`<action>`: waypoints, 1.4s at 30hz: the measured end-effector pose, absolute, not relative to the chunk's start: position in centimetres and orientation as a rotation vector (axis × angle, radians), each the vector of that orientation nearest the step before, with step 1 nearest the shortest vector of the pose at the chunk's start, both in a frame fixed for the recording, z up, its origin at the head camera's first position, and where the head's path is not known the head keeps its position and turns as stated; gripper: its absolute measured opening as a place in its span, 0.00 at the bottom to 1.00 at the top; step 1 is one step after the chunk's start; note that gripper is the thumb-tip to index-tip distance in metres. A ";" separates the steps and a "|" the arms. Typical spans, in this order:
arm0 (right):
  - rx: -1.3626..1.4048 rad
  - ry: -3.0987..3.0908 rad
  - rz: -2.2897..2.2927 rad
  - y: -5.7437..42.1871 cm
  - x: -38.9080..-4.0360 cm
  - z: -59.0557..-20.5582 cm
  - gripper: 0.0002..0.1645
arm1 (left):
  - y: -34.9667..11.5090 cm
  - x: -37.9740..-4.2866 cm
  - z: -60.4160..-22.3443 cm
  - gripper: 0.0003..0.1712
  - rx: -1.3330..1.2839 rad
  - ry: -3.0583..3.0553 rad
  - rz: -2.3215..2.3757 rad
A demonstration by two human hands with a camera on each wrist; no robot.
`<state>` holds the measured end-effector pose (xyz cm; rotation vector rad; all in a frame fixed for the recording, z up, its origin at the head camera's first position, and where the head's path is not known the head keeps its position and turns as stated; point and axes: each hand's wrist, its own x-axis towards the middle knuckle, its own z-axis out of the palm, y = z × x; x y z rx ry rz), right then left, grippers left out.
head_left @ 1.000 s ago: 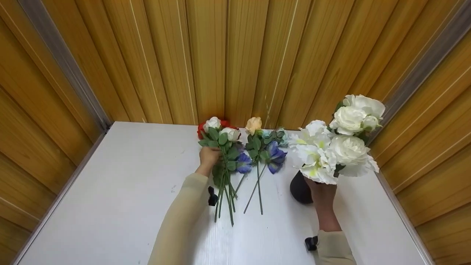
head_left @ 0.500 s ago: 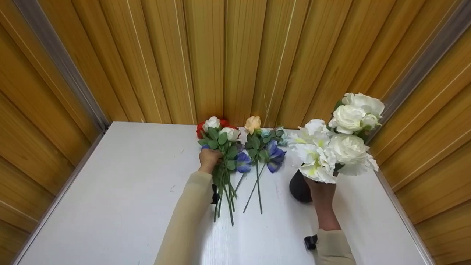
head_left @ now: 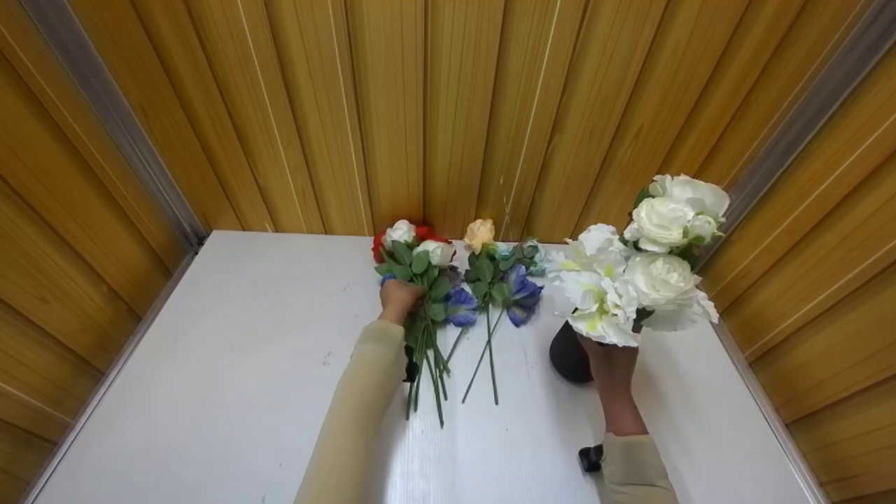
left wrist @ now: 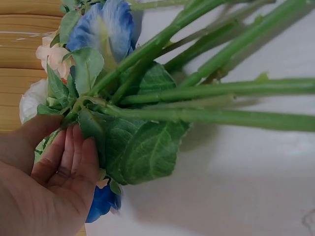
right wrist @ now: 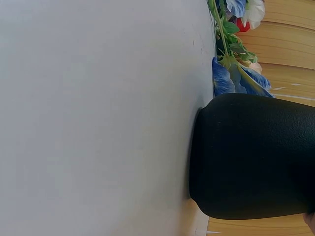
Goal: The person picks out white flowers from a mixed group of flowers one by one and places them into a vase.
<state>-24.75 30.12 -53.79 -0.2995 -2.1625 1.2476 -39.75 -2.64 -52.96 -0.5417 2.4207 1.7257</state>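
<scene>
My left hand (head_left: 399, 301) is at the left bunch of artificial flowers, just below its white roses (head_left: 434, 252). In the left wrist view, the thumb and forefinger pinch a green stem (left wrist: 71, 114) beside the leaves (left wrist: 152, 152), the other fingers curling in behind. On the right, a black vase (head_left: 570, 355) stands on the table, filled with large white flowers (head_left: 661, 280). My right hand (head_left: 616, 367) grips the vase's upper part; its fingers are largely hidden under the blooms. The right wrist view shows the vase base resting on the white surface.
Red flowers (head_left: 379, 248) and a blue flower (head_left: 462, 306) lie in the left bunch. Beside it are a peach rose (head_left: 479, 236) and another blue flower (head_left: 521, 294). Wood-look panels (head_left: 392, 105) enclose the white table (head_left: 231, 364) behind and at both sides.
My left hand and forearm have shifted slightly right, and a bit of blue petal now shows by the fingers. The right hand stays at the vase.
</scene>
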 end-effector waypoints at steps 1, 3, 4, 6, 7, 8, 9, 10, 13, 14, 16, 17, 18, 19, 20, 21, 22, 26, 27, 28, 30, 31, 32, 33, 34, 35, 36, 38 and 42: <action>-0.305 -2.160 1.249 30.1 -24.8 -53.9 0.57 | -2.7 -39.8 -52.9 0.04 -0.550 2.405 1.734; -0.307 -2.159 1.247 30.1 -24.8 -53.9 0.56 | -2.7 -39.9 -52.7 0.03 -0.561 2.350 1.765; -0.307 -2.157 1.250 30.0 -24.7 -53.9 0.56 | -2.8 -39.9 -52.6 0.03 -0.565 2.320 1.786; -0.307 -2.158 1.249 30.0 -24.7 -53.9 0.56 | -3.0 -39.8 -52.4 0.03 -0.566 2.271 1.817; -0.306 -2.158 1.250 30.0 -24.7 -53.8 0.56 | -3.1 -39.7 -52.2 0.03 -0.559 2.250 1.834; -0.309 -2.160 1.251 30.0 -24.7 -53.8 0.55 | -3.3 -39.7 -52.1 0.03 -0.555 2.233 1.845; -0.312 -2.162 1.252 30.0 -24.8 -53.8 0.55 | -3.4 -39.6 -52.0 0.03 -0.550 2.221 1.853; -0.316 -2.164 1.251 30.0 -24.8 -53.7 0.55 | -3.5 -39.6 -51.8 0.03 -0.545 2.209 1.861; -0.324 -2.170 1.251 30.0 -24.8 -53.7 0.54 | -3.8 -39.4 -51.3 0.02 -0.528 2.200 1.866; -0.324 -2.173 1.245 30.0 -24.8 -53.7 0.55 | -3.9 -39.3 -51.1 0.02 -0.523 2.201 1.865; -0.321 -2.175 1.229 30.0 -24.9 -53.7 0.55 | -4.0 -39.2 -50.7 0.02 -0.507 2.203 1.872; -0.318 -2.174 1.224 30.0 -24.9 -53.8 0.55 | -4.1 -39.1 -50.5 0.02 -0.498 2.206 1.873; -0.313 -2.172 1.218 30.0 -24.9 -53.8 0.54 | -4.1 -39.1 -50.3 0.02 -0.490 2.207 1.878; -0.311 -2.170 1.213 30.0 -24.8 -53.8 0.54 | -4.2 -39.0 -50.1 0.03 -0.479 2.210 1.881; -0.305 -2.167 1.208 30.0 -24.8 -53.9 0.54 | -4.2 -39.0 -49.8 0.03 -0.464 2.221 1.879; -0.302 -2.164 1.206 30.0 -24.8 -53.9 0.54 | -4.2 -39.0 -49.6 0.04 -0.451 2.231 1.876; -0.298 -2.159 1.214 30.0 -24.8 -53.9 0.53 | -4.2 -39.0 -49.4 0.05 -0.437 2.241 1.873; -0.293 -2.164 1.255 30.1 -24.7 -53.8 0.54 | -4.3 -38.9 -48.4 0.09 -0.386 2.281 1.864; -0.298 -2.171 1.265 30.1 -24.7 -53.7 0.55 | -4.3 -38.9 -48.1 0.10 -0.378 2.280 1.870; -0.302 -2.177 1.269 30.1 -24.6 -53.7 0.55 | -4.3 -38.9 -47.8 0.10 -0.371 2.281 1.876; -0.307 -2.200 1.254 30.2 -24.6 -53.6 0.55 | -4.2 -38.9 -47.2 0.11 -0.357 2.284 1.884; -0.306 -2.204 1.254 30.2 -24.6 -53.5 0.55 | -4.2 -38.9 -46.9 0.12 -0.347 2.290 1.886; -0.304 -2.205 1.242 30.2 -24.6 -53.5 0.54 | -4.2 -38.9 -46.7 0.12 -0.341 2.296 1.884; -0.302 -2.206 1.230 30.2 -24.5 -53.5 0.54 | -4.1 -38.9 -46.5 0.12 -0.335 2.304 1.883; -0.298 -2.203 1.221 30.2 -24.5 -53.5 0.53 | -4.1 -38.9 -46.3 0.12 -0.327 2.318 1.876; -0.293 -2.205 1.209 30.2 -24.5 -53.5 0.53 | -4.1 -38.9 -46.1 0.12 -0.319 2.333 1.868; -0.287 -2.208 1.193 30.2 -24.5 -53.5 0.53 | -4.0 -38.8 -46.0 0.12 -0.313 2.348 1.859; -0.282 -2.206 1.176 30.2 -24.6 -53.6 0.52 | -4.0 -38.8 -45.9 0.12 -0.300 2.380 1.852; -0.289 -2.206 1.177 30.2 -24.7 -53.8 0.53 | -3.9 -38.7 -45.9 0.12 -0.257 2.419 1.908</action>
